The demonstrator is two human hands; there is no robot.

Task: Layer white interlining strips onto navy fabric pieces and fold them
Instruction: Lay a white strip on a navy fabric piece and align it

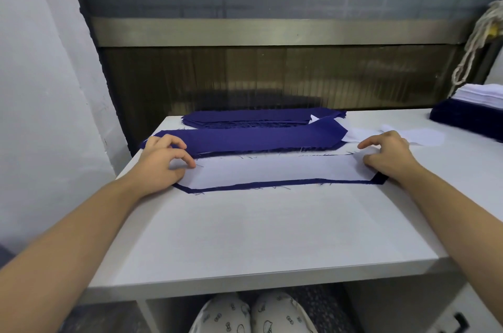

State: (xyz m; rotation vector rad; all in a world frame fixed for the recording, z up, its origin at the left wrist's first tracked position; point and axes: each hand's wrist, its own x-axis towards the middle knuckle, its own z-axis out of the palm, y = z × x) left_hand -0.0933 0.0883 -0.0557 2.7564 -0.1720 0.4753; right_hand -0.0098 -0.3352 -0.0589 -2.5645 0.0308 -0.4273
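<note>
Navy piece [258, 139] half folded over white strip [272, 172] on counter [258, 237]
My L hand [163, 158] & R hand [386, 155] each pinched one end of the fold.

Head camera looks down, close over the table [272, 237].

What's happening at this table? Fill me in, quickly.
A person seated at the white table is working a navy fabric piece with a white strip laid on it. The left hand seems to pinch the end of a folded-looking navy band just behind the strip. The right hand is on the right end, grip unclear. Farther back lies a stack of navy pieces; more stacked pieces sit far right.
</note>
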